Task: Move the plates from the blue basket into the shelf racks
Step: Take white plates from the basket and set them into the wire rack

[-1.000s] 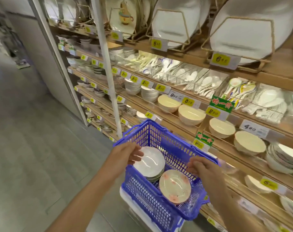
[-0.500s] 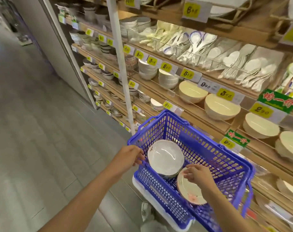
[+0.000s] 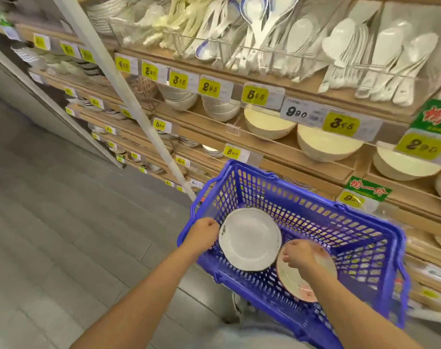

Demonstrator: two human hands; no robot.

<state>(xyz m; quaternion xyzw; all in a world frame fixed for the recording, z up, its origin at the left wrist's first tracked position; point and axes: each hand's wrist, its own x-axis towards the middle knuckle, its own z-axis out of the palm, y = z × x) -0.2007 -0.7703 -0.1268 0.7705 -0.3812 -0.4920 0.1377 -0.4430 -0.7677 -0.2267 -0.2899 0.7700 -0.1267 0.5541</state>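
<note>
Blue plastic lattice basket (image 3: 365,215) sits in front of the wooden shelf unit (image 3: 277,152), below cream bowls (image 3: 269,122) and yellow price tags (image 3: 254,94). Inside it, a round white plate with a dark-edged rim (image 3: 249,240) lies at the left, topmost of what appears a stack. A cream plate with pink floral marks (image 3: 290,278) lies tilted just beside it, on the right. Left hand (image 3: 203,235): fingers curled at the white plate's left edge; grip on plate or basket rim cannot be determined. Right hand (image 3: 302,255): fingers curled round the floral plate's upper rim.
</note>
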